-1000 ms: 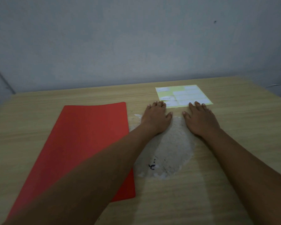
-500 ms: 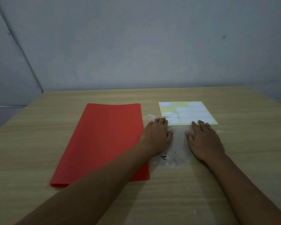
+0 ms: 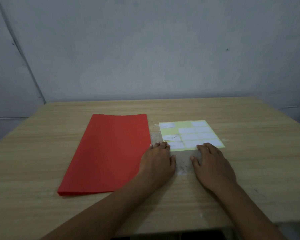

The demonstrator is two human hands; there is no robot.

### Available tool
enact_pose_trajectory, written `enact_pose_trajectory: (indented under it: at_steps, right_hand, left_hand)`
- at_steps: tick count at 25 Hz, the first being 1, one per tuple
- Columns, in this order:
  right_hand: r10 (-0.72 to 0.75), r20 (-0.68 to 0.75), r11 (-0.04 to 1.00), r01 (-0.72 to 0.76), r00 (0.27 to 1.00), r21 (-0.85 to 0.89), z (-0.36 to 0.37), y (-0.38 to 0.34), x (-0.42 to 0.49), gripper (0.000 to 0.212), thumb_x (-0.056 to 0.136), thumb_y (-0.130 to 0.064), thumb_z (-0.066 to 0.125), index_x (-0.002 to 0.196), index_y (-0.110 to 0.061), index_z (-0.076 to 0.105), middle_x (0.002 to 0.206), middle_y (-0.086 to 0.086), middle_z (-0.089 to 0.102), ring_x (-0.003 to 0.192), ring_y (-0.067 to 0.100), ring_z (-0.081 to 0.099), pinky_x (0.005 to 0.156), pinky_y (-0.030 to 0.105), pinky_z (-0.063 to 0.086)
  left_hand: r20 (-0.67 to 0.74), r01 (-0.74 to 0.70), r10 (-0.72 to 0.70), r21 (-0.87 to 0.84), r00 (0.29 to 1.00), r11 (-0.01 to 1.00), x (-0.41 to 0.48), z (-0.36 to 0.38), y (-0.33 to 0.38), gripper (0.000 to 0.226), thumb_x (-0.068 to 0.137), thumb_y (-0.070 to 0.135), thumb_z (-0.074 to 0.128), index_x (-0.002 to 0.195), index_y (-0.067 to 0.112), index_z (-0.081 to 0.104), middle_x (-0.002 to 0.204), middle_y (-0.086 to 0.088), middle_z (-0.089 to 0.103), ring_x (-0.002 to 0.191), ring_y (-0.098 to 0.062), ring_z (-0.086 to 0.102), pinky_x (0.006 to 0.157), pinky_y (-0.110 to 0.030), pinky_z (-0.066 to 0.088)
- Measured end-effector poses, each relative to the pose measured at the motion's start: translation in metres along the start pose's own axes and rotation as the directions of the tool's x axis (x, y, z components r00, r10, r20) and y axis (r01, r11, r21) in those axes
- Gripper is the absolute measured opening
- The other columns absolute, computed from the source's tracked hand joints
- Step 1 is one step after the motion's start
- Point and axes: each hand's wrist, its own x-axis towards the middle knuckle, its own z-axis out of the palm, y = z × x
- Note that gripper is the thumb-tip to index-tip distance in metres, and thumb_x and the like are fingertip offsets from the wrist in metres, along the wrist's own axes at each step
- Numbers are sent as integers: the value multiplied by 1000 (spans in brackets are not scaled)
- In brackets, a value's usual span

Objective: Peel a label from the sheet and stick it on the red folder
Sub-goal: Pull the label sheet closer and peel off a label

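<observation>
A red folder (image 3: pixel 107 153) lies flat on the wooden table (image 3: pixel 249 161), left of centre. To its right lies a pale yellow label sheet (image 3: pixel 168 131) with several white labels on it. My left hand (image 3: pixel 157 161) rests palm down between the folder and the sheet, its fingertips at the sheet's near left corner. My right hand (image 3: pixel 213 165) rests palm down just in front of the sheet, fingertips touching its near edge. Both hands hold nothing, fingers spread.
A whitish scuffed patch (image 3: pixel 183 166) marks the table between my hands. A grey wall stands behind the table. The table's near edge (image 3: pixel 163 233) shows at the bottom, its right edge at the far right.
The view has tilted up and pulled back, so the whole folder and the table's near edge now show. My hands stay flat in the same spot by the sheet.
</observation>
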Motion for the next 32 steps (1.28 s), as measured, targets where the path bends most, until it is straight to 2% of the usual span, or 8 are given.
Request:
enact_pose_trajectory:
  at_steps: [4,8,11,14,17,21,28,32]
  right_hand:
    - [8,-11,1000,-8,1000,-26,-2,-3,-2,54,96,-47,48,143,-21,45,152,2,40,140,24,36,108,38,38]
    - [24,-61,998,-27,998,-54,-9,-10,8,44,93,-49,51,129,-25,54,132,1,53,124,25,46,93,38,43]
    - [12,-118,1000,-12,993,-6,-12,-18,19,37,92,-47,55,122,-26,57,123,1,56,117,25,47,87,38,43]
    - [-14,-83,999,17,996,41,-10,-27,31,35,92,-45,59,123,-28,58,121,-1,57,117,23,47,88,37,45]
    - [-25,-80,998,30,996,61,-5,-33,38,33,91,-44,61,121,-30,60,119,-4,58,116,21,48,90,36,44]
    - [-5,-100,995,15,995,96,-1,-35,46,30,90,-43,64,117,-30,64,116,-4,60,115,21,49,91,37,44]
    - [5,-138,993,11,990,117,1,-39,49,8,89,-37,66,94,-33,70,105,-6,63,106,20,54,84,37,44]
    - [11,-161,992,10,987,123,3,-39,47,5,88,-36,67,90,-33,70,100,-8,63,101,19,54,81,36,42]
  left_hand:
    - [-6,10,-10,2,1000,1000,-4,-1,1,55,94,42,35,134,11,54,139,-7,55,129,-23,50,115,-40,31]
    - [-93,11,-9,27,996,1000,9,-12,-1,49,91,50,41,106,14,71,115,-2,69,104,-21,64,104,-40,43]
    - [-157,-41,40,0,987,999,26,-15,-10,56,88,58,49,117,14,68,128,-2,65,115,-22,60,95,-37,45]
    - [-35,-53,51,-48,998,997,42,-12,-20,73,82,70,51,128,14,61,141,-2,55,129,-20,50,100,-37,43]
    - [35,-28,30,-55,999,998,48,-3,-29,86,76,79,48,131,14,59,135,-2,58,123,-22,54,98,-37,45]
    - [4,-30,30,-60,1000,998,49,3,-34,89,73,84,43,124,15,64,125,1,62,112,-21,59,92,-37,49]
    - [19,-22,23,-63,1000,998,51,3,-34,92,72,84,47,131,16,60,138,-1,56,119,-22,56,97,-36,46]
    - [32,-8,11,-85,999,996,52,2,-34,96,68,87,46,133,17,59,139,-1,55,120,-22,55,98,-38,46]
